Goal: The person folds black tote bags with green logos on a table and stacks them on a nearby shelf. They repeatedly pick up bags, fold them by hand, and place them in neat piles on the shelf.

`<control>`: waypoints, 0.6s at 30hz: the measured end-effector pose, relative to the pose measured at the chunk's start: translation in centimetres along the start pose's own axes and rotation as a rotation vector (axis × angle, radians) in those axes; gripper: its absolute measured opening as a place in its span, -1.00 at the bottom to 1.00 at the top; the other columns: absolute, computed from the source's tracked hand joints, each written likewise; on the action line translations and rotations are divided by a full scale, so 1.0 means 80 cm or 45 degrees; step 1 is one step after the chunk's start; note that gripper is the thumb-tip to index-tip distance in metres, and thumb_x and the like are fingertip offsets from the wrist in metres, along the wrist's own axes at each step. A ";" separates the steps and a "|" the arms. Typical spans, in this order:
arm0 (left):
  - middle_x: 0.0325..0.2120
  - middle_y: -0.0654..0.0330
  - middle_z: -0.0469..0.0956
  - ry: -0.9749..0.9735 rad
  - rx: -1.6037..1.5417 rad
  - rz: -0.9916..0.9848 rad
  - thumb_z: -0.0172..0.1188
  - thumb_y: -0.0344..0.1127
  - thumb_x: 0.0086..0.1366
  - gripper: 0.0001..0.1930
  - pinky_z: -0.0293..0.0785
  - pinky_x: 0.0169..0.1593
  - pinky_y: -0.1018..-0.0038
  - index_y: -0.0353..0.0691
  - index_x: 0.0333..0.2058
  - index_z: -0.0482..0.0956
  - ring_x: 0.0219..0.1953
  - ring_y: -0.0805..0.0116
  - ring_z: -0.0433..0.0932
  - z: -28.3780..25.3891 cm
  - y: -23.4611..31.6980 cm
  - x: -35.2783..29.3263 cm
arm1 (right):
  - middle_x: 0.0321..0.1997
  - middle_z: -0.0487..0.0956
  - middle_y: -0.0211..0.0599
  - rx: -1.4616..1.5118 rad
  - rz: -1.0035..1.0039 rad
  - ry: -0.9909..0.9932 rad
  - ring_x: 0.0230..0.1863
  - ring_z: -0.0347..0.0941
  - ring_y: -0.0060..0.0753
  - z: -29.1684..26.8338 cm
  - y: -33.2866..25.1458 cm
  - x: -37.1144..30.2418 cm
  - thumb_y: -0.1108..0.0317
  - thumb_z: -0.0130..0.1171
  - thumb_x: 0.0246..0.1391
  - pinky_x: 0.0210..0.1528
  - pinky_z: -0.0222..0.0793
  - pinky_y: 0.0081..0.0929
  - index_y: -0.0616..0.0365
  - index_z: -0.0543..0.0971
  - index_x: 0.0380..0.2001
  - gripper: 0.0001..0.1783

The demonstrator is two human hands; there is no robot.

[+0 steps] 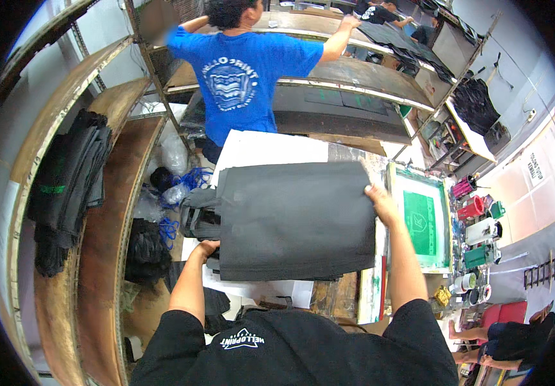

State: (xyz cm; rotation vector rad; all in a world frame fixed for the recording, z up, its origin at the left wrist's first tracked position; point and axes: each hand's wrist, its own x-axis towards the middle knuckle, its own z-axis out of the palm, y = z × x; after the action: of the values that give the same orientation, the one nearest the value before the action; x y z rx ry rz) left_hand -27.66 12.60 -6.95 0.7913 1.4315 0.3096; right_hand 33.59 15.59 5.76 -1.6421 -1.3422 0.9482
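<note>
A thick stack of flat black bags [297, 222] lies before me, above a table partly covered with white sheets [277, 143]. Dark strap handles [199, 215] stick out from the stack's left side. My left hand [207, 248] is closed on that side near the handles, its fingertips partly hidden. At the upper right corner, my right hand [380, 199] grips the edge with its thumb on top; its other fingers are mostly under the stack. Just right of this hand lies a screen-printing frame [449, 241] with a green mesh [420, 222].
Shelves at left hold black bags [71, 180]. Pots and bottles [480, 231] line the right side. A person in a blue shirt [242, 77] stands close beyond the table, facing a long rack [355, 74]. Another person [509, 344] is at the lower right.
</note>
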 end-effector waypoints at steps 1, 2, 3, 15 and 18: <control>0.00 0.03 0.59 -0.029 0.025 -0.027 0.34 0.00 0.16 -0.32 0.52 0.05 0.15 -0.37 0.13 0.46 -0.13 0.16 0.64 0.003 0.007 0.000 | -0.01 0.58 -0.26 0.018 0.033 0.073 0.02 0.45 -0.34 0.022 0.049 -0.007 0.09 0.10 0.27 0.15 0.28 -0.43 0.25 0.49 0.08 -0.51; 0.01 0.02 0.58 -0.066 0.050 -0.038 0.33 0.00 0.16 -0.31 0.51 0.06 0.15 -0.37 0.14 0.45 -0.12 0.16 0.64 0.011 0.015 0.003 | -0.07 0.61 -0.22 0.095 0.131 0.147 -0.03 0.48 -0.34 0.036 0.098 -0.011 0.11 0.09 0.27 0.10 0.32 -0.40 0.28 0.53 0.01 -0.55; 0.02 0.02 0.58 -0.049 0.056 -0.052 0.33 0.01 0.17 -0.31 0.51 0.06 0.15 -0.37 0.15 0.44 -0.11 0.15 0.63 0.007 0.015 0.002 | -0.11 0.61 -0.16 -0.221 0.087 0.179 -0.08 0.50 -0.31 0.056 0.117 -0.017 0.12 0.09 0.27 0.06 0.35 -0.39 0.29 0.54 -0.05 -0.58; 0.12 -0.01 0.51 0.099 -0.001 -0.212 0.29 0.06 0.21 -0.22 0.47 0.14 0.15 -0.37 0.24 0.30 -0.03 0.10 0.61 -0.006 -0.020 0.023 | -0.13 0.60 0.14 -0.214 -0.012 0.595 -0.05 0.54 0.10 0.145 0.026 -0.065 0.17 0.22 0.17 0.02 0.39 -0.22 0.32 0.52 -0.13 -0.61; 0.15 -0.04 0.48 0.111 0.033 -0.230 0.27 0.09 0.23 -0.18 0.46 0.16 0.16 -0.37 0.27 0.25 0.02 0.08 0.59 -0.023 -0.048 0.053 | -0.13 0.60 0.13 -0.140 0.152 0.665 -0.04 0.55 0.03 0.157 0.093 -0.051 0.22 0.23 0.16 0.02 0.39 -0.23 0.35 0.52 -0.13 -0.62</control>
State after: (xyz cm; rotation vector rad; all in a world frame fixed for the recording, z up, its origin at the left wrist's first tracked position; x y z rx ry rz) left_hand -29.78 13.08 -12.52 0.6706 1.5802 0.1886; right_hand 24.47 12.14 -5.82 -1.9023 -0.9586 0.4621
